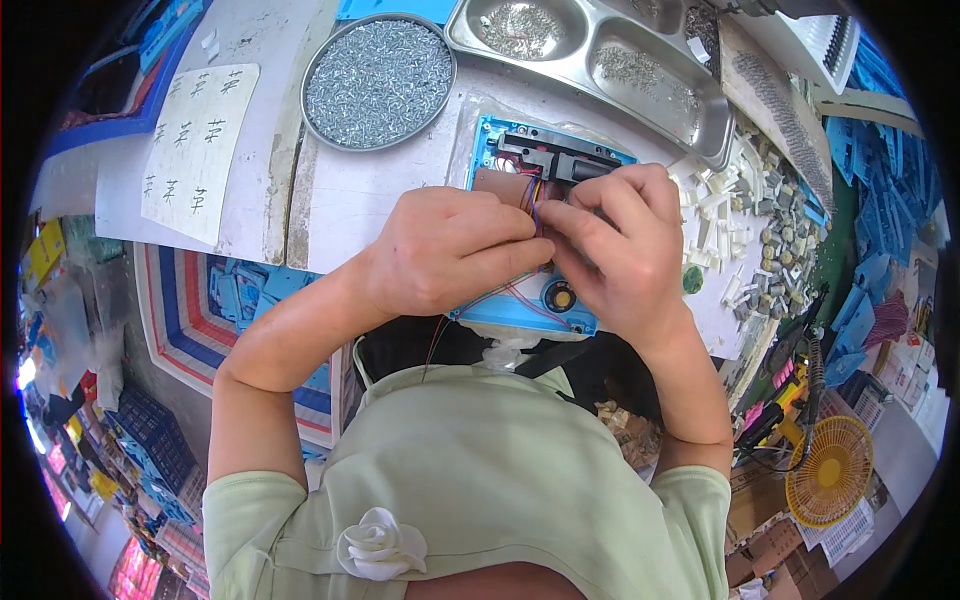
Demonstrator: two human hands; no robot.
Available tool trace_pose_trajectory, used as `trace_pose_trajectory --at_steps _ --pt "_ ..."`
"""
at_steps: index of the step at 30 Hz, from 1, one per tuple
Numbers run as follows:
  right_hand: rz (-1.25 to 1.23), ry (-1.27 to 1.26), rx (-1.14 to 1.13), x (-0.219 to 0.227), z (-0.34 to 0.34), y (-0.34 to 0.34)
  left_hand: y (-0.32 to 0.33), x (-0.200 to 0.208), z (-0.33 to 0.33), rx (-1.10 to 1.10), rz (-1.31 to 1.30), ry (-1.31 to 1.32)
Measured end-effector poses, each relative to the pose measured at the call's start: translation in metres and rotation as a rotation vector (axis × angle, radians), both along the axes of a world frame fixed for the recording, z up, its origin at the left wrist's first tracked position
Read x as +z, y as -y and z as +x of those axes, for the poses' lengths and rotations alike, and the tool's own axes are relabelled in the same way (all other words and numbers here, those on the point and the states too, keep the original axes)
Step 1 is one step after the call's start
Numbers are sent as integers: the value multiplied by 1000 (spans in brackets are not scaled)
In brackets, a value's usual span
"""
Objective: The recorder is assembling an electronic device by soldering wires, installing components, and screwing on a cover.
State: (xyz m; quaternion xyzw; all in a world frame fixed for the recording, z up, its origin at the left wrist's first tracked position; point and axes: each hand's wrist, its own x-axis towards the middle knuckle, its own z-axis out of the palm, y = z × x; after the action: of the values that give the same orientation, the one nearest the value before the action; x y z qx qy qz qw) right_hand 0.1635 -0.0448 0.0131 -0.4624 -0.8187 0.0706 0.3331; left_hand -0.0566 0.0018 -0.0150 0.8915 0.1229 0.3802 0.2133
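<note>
A blue plastic casing lies on the worktable close in front of me, with a black plastic mechanism along its far side. Near its lower edge sits a small round speaker. Thin coloured wires run across the middle, over a brown panel. My left hand is closed with fingers pinched on the wires from the left. From the right, my right hand also pinches the wires, its fingertips almost meeting the left ones. Both hands partly hide the casing, and the exact pinch point is covered.
A round tray of small screws stands beyond the casing. Right of it is a steel compartment tray with small metal parts. Loose white plastic pieces and small grey parts cover the right side. A paper sheet lies left.
</note>
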Motion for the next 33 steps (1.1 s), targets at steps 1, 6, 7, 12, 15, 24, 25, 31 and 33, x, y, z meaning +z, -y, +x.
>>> trace_pose_trajectory --at_steps 1,6,7,12,15,24,25,31,33 --pt "14 0 10 0 0 -1 0 0 1 16 -5 15" --pt "36 -22 -64 0 7 -1 -6 9 -10 127 2 -6" --pt "37 -32 -96 0 10 -1 -7 9 -14 161 2 -20" --pt "-34 -164 -108 0 12 -11 -11 17 -22 379 2 -108" --pt "-75 -199 -98 2 9 -14 -14 20 -22 411 -68 -271" --pt "-145 -247 -103 2 12 -12 -25 48 -22 266 -54 -681" --pt "-142 -244 -100 1 12 -11 -22 51 -20 266 -43 -728" --pt "-73 -17 -43 2 6 10 -23 63 5 172 -141 -493" --pt "-65 -1 -65 2 0 13 -24 59 16 99 -319 -344"
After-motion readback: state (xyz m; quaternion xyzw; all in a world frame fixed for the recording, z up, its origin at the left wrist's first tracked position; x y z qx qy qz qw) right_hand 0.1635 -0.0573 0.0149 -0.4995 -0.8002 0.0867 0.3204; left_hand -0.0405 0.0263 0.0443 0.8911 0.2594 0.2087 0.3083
